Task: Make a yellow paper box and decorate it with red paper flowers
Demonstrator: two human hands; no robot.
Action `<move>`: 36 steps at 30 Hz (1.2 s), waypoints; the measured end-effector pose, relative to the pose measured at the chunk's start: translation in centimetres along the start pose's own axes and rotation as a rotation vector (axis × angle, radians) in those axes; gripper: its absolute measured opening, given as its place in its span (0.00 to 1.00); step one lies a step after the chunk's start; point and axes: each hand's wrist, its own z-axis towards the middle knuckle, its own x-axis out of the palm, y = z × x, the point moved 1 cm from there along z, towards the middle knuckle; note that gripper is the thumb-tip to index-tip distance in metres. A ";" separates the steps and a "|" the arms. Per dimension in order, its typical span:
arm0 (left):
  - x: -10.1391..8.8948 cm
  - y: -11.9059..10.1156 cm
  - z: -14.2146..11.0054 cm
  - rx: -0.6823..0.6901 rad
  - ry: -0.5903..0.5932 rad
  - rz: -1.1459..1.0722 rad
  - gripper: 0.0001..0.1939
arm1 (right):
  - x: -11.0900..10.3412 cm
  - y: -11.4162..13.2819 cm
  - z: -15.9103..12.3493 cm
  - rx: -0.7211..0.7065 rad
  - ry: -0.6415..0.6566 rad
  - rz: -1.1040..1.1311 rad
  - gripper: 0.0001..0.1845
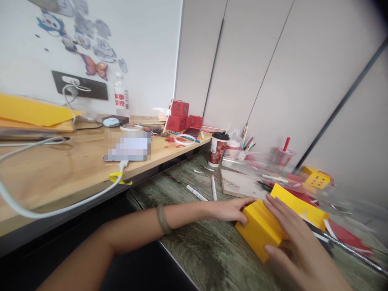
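Observation:
A plain yellow paper box [257, 230] rests on the dark wood-grain table, held between both hands. My left hand [227, 209] grips its left end, with the thumb on the near face and the other fingers partly hidden behind. Over the right end lies my right hand [298, 242], fingers along the top and thumb against the near side. Just behind the box is a piece of yellow paper [298, 206]. Two white markers [214, 188] lie beyond my left hand.
Back on the table stand a red paper cup with a black lid [217, 149] and a yellow dotted box [317, 178]. Red paper scraps [348, 238] and a metal rod [356, 250] are at right. Red boxes [180, 115] and a cable [91, 202] occupy the light wooden desk.

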 end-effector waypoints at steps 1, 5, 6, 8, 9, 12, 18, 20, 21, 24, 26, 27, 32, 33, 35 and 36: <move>0.1 -0.2 0.0 0.009 0.007 0.049 0.39 | 0.2 -0.3 -0.2 0.056 -0.016 0.006 0.38; 0.2 -1.4 -0.7 0.015 -0.039 0.323 0.40 | 0.8 -1.7 -0.9 0.142 0.020 0.024 0.33; -0.1 -1.9 -1.1 0.015 -0.083 0.412 0.41 | 0.8 -2.2 -1.1 0.143 0.025 0.029 0.32; -1.2 -3.1 -1.9 0.025 -0.211 0.605 0.37 | 0.6 -3.1 -1.5 0.153 0.024 0.037 0.31; -2.0 -3.8 -2.3 0.031 -0.290 0.701 0.33 | 0.5 -3.6 -1.8 0.164 0.020 0.040 0.32; -5.1 -5.9 -3.3 -0.045 -0.574 0.974 0.23 | 0.2 -4.5 -2.2 0.205 0.021 0.038 0.33; -10.4 -7.0 -4.3 -0.368 -1.137 1.280 0.18 | -0.7 -4.3 -1.9 0.178 -0.017 0.077 0.28; -11.2 -6.7 -4.4 -0.409 -1.198 1.329 0.16 | -1.1 -4.0 -1.7 0.160 -0.036 0.075 0.26; -11.5 -6.5 -4.4 -0.408 -1.209 1.354 0.16 | -1.2 -3.9 -1.7 0.149 -0.046 0.068 0.25; -11.7 -6.3 -4.5 -0.336 -1.198 1.436 0.17 | -1.4 -3.8 -1.7 0.103 -0.069 0.030 0.25; -11.2 -6.3 -4.3 -0.234 -1.159 1.498 0.13 | -1.5 -3.8 -1.7 0.066 -0.094 -0.003 0.25; -10.8 -6.4 -4.2 -0.164 -1.130 1.527 0.12 | -1.5 -3.7 -1.6 0.050 -0.113 -0.013 0.25; -6.3 -6.9 -3.2 0.257 -0.911 1.584 0.12 | -2.2 -3.2 -1.1 0.128 -0.160 0.079 0.20; -5.0 -6.9 -3.1 0.331 -0.877 1.580 0.13 | -2.5 -3.0 -1.0 0.174 -0.160 0.111 0.19; -2.4 -6.9 -2.8 0.498 -0.795 1.580 0.13 | -2.9 -2.5 -0.6 0.267 -0.140 0.200 0.18; -1.2 -6.9 -2.7 0.659 -0.772 1.578 0.12 | -3.2 -2.2 -0.5 0.314 -0.107 0.265 0.18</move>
